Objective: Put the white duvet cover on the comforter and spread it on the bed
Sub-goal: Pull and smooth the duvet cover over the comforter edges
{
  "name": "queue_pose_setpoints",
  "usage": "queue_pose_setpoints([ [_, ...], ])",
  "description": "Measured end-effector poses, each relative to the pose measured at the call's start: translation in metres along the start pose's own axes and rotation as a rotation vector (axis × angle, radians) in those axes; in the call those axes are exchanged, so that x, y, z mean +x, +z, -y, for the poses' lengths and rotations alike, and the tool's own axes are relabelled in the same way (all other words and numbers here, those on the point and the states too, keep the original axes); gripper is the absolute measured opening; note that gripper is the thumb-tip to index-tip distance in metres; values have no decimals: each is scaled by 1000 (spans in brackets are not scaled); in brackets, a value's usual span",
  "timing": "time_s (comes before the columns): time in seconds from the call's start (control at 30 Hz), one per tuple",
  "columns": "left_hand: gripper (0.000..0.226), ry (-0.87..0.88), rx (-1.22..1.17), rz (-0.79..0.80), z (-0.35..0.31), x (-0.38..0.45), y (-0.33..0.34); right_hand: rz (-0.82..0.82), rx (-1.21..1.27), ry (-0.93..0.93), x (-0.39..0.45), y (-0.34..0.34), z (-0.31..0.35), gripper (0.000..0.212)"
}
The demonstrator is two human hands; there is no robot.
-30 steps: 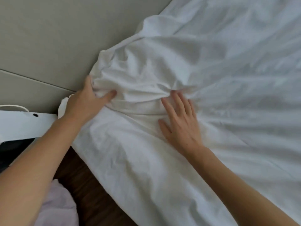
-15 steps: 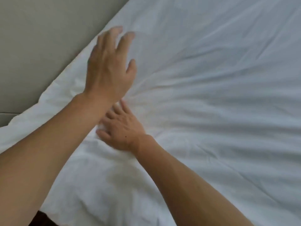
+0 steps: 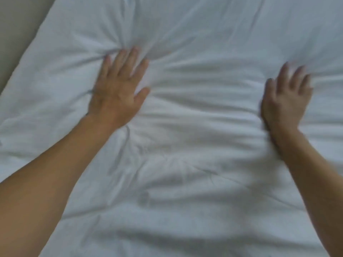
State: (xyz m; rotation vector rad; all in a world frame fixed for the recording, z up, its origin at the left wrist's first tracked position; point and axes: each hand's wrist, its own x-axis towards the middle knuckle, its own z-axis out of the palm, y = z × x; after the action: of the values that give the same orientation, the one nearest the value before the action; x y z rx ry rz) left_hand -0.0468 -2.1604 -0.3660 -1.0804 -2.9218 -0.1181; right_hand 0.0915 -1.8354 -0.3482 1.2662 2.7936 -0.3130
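The white duvet cover (image 3: 194,136) fills nearly the whole head view, lying over the bed with soft wrinkles running across it. My left hand (image 3: 118,88) presses flat on it left of centre, fingers straight and spread, and creases fan out from the fingertips. My right hand (image 3: 286,97) rests on the cover at the right, fingers extended but blurred by motion. The comforter itself is hidden under the cover.
A grey-beige surface (image 3: 16,34), a wall or headboard, shows beyond the cover's edge at the upper left.
The two hands were close together near the cover's corner; now they lie far apart, the left flat on the cover and the right swept out to the right. The view has moved onto the bed.
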Motion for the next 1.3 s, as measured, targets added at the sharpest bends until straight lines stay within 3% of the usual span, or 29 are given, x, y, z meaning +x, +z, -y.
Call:
queue_pose_setpoints([
  [0.07,59,-255,25,12,44,-50,2,51,-18,-232,-86,41,43,70],
  [0.2,64,-556,68,158,79,-106,-20,470,107,-1075,-323,73,124,57],
  [0.33,61,-744,111,194,60,-113,-36,824,41,-1326,-362,46,140,59],
  [0.4,62,-840,42,115,19,-94,-44,767,271,-1376,-339,26,122,45],
  [0.47,67,-745,-34,13,-46,-67,-51,506,627,-1093,-292,2,82,24],
  [0.5,68,-645,-78,-17,-85,-55,-54,311,683,-919,-261,-3,51,23],
  [0.57,66,-396,-153,-47,-168,-36,-52,-58,502,-606,-182,-12,-33,35],
  [0.6,64,-268,-176,-52,-210,-30,-48,-148,333,-470,-143,-18,-80,43],
  [0.67,61,-21,-200,-48,-295,-27,-34,-106,74,-230,-90,-28,-181,58],
  [0.77,59,265,-239,30,-414,-66,1,18,-39,48,-105,-28,-341,63],
  [0.9,61,725,-366,355,-551,-220,28,-6,-230,472,-274,-29,-548,61],
  [0.97,58,1031,-280,530,-598,-300,23,153,-278,678,-378,-25,-634,59],
  [1.03,48,1261,-207,572,-625,-342,19,171,-249,724,-446,-27,-679,49],
  [1.1,44,1360,-198,559,-641,-346,16,217,-54,886,-472,-39,-698,56],
  [1.13,43,1397,-222,538,-647,-343,14,154,4,905,-471,-48,-702,61],
  [1.23,38,1385,-368,524,-664,-320,-4,-96,54,1023,-451,-85,-706,41],
  [1.3,33,1217,-467,414,-681,-293,-9,-359,106,968,-412,-99,-696,35],
])
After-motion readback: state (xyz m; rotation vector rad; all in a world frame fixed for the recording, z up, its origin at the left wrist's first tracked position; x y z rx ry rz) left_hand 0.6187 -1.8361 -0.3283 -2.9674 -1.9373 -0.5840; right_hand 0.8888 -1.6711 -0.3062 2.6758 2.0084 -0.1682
